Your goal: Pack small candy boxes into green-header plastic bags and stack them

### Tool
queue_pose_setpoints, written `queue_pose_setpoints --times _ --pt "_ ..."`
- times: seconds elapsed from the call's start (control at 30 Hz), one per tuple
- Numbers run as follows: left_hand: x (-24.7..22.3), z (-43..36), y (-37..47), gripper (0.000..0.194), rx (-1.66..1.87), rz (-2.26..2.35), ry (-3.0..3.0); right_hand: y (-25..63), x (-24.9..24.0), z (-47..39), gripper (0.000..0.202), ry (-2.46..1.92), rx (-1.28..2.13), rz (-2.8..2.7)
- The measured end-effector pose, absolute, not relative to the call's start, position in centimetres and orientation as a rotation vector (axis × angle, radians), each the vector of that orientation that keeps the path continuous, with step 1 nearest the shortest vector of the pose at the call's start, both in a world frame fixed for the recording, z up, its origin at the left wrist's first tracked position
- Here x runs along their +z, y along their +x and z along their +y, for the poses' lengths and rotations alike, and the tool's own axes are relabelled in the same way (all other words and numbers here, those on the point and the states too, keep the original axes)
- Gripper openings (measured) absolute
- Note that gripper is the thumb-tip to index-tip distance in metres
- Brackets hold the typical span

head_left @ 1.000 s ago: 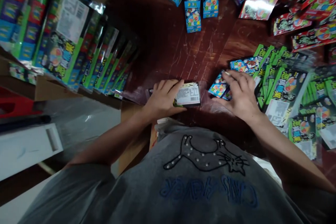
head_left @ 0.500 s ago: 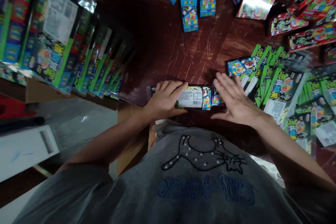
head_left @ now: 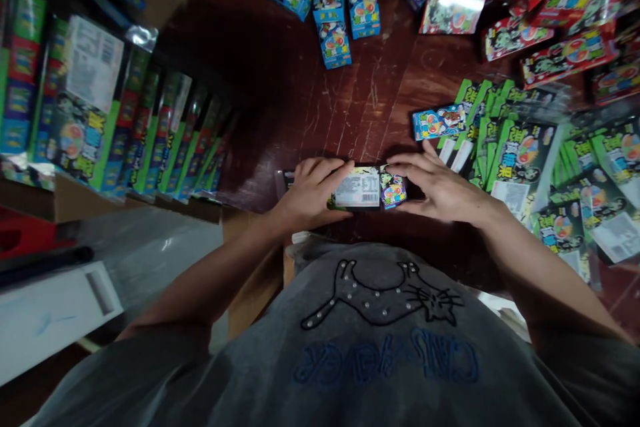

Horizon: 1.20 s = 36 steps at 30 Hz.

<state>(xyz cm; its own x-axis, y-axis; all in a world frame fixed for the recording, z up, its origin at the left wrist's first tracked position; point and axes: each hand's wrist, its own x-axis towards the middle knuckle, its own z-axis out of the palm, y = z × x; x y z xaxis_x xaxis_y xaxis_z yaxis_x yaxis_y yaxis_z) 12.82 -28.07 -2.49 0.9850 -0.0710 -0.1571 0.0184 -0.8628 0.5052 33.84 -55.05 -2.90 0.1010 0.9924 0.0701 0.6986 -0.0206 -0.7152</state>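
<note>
My left hand (head_left: 316, 190) is wrapped over a clear sleeve (head_left: 357, 187) with a white label, lying near the table's front edge. Against the sleeve's right end sits a small purple box (head_left: 393, 189). My right hand (head_left: 427, 183) has its fingertips and thumb around that purple box. A blue box (head_left: 439, 122) lies just beyond my right hand, beside a pile of flat green and black sleeves (head_left: 520, 160).
Blue boxes (head_left: 333, 17) stand at the back of the dark red table (head_left: 280, 93). Red boxes (head_left: 570, 57) are heaped at the back right. Filled packs (head_left: 83, 107) stand in a cardboard box (head_left: 75, 200) on the left.
My right hand has closed from a spread pose onto the purple box, now at the sleeve's end. The blue box seen at that end no longer shows. The view has shifted slightly.
</note>
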Motion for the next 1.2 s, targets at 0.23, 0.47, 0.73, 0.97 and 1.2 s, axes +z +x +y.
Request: queue_pose_setpoints --times 0.23,0.47,0.73,0.97,1.2 --pt "-2.3 -29.1 13.4 0.104 -0.274 0.117 2.66 32.4 -3.4 -54.0 0.08 -1.847 0.605 -1.512" --pt "-1.7 -29.2 15.0 0.1 -0.209 0.123 2.806 30.3 -2.3 -55.4 0.111 -1.926 0.45 -1.379" --pt "1.5 -37.0 34.0 0.053 0.205 -0.485 2.734 52.2 0.5 -66.1 0.084 -2.565 -0.293 -0.674" --pt "-0.5 -44.9 45.4 0.031 0.282 -0.353 2.932 68.1 0.0 -66.7 0.092 -2.816 0.01 -0.239" --pt "2.5 -39.1 40.3 0.035 0.2 -0.53 2.711 65.9 0.2 -66.4 0.047 -2.784 -0.16 -0.23"
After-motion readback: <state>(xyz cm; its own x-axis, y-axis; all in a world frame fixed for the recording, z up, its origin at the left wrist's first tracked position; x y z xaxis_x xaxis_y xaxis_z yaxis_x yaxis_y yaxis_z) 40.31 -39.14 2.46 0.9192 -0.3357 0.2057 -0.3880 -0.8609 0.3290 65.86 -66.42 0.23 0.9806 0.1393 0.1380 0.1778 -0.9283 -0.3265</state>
